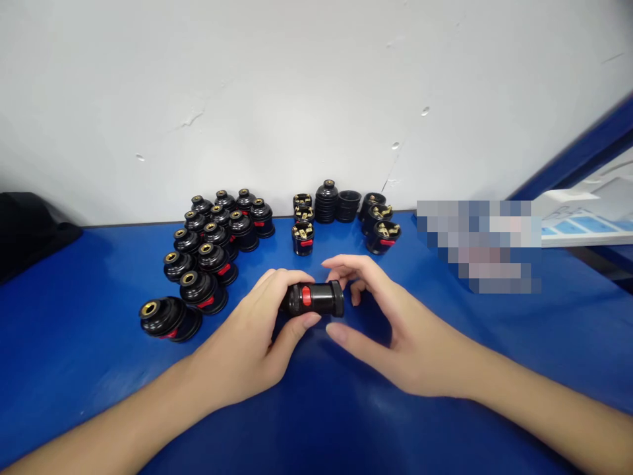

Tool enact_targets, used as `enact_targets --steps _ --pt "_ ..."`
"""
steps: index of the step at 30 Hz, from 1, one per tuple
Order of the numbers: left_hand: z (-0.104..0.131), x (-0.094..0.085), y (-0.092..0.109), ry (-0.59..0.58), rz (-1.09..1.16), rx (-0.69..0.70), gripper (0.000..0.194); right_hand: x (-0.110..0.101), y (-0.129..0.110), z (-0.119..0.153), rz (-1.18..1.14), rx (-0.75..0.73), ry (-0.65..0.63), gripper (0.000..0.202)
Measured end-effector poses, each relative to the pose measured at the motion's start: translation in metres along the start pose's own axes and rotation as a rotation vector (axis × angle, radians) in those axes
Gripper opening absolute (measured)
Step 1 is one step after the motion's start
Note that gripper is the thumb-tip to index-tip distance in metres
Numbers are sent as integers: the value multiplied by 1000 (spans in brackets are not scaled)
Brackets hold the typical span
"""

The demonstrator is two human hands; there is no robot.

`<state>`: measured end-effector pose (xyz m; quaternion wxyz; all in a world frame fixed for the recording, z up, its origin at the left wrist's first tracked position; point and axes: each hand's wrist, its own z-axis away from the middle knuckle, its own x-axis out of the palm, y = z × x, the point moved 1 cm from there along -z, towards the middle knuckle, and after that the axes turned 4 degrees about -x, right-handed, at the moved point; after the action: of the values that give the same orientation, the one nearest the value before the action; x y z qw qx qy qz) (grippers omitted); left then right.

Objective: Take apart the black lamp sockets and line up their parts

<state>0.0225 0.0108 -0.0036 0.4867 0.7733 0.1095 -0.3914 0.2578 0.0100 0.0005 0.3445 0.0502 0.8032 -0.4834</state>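
Observation:
My left hand (257, 330) is wrapped round a black lamp socket (324, 300) with a red switch, which lies sideways with its ringed end pointing right. Its left end is hidden in my palm. Around that ringed end my right hand (395, 323) curves with thumb and fingers apart, holding nothing; no contact with the socket shows. Several assembled lamp sockets (202, 290) with brass-lined tops stand in rows to the left. Beyond my hands are socket bodies (302, 239) with brass terminals on top, and more socket bodies (384, 237) to their right.
A ribbed black socket shell (326, 203) and an open black cup (349, 206) stand near the white wall (316, 99). Dark cloth (30, 231) lies at the far left of the blue table (534, 356). A pixelated patch covers something at right, beside a white box (568, 204).

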Motion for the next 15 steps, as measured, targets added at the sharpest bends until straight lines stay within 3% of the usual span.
enact_targets --steps 3,6,10,15 --pt "1 0 0 9 4 10 27 -1 0 0 -17 55 -9 33" --pt "1 0 -1 11 1 -4 27 -2 -1 0 2 10 7 48" --pt "-1 1 -1 5 11 2 27 -2 -1 -1 -7 46 -18 32" --pt "0 0 -1 8 2 -15 27 -3 0 -2 -7 1 26 46"
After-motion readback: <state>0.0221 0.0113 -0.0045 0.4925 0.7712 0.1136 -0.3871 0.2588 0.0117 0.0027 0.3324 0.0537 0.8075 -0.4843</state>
